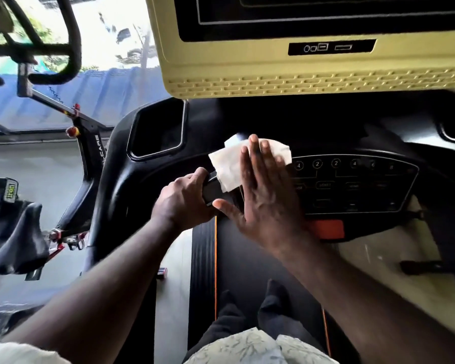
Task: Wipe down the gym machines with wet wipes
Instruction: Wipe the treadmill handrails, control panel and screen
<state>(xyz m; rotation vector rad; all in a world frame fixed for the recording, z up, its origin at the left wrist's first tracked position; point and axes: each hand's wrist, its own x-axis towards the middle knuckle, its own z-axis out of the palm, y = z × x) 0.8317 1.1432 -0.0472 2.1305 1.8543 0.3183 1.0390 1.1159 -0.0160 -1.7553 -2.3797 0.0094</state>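
So the person's standing on the treadmill belt (247, 264), and I'll place everything off the button panel (352, 185) on the console. The wet wipe (226, 164) is spread on the black console surface just left of the button panel, with its right edge reaching the first numbered buttons. The right hand (260, 195) lies flat on top of the wipe, fingers straight and together and thumb stuck out to the side, so it's pressing the wipe down rather than clutching it. The left hand (184, 203) is further left of the button panel, fingers curled tight round a black handle (212, 190), and the wipe's lower corner hangs over the end of that handle. Above the button panel there's the yellow screen housing (300, 72), and up and left of the panel is a recessed cup holder (156, 130). Right below the panel sits an orange tab (326, 228). Way off to the left of the panel there's an exercise bike (87, 153) with its saddle (19, 237), pretty blurry. Below the panel you can see feet in dark socks (273, 303) on the belt.
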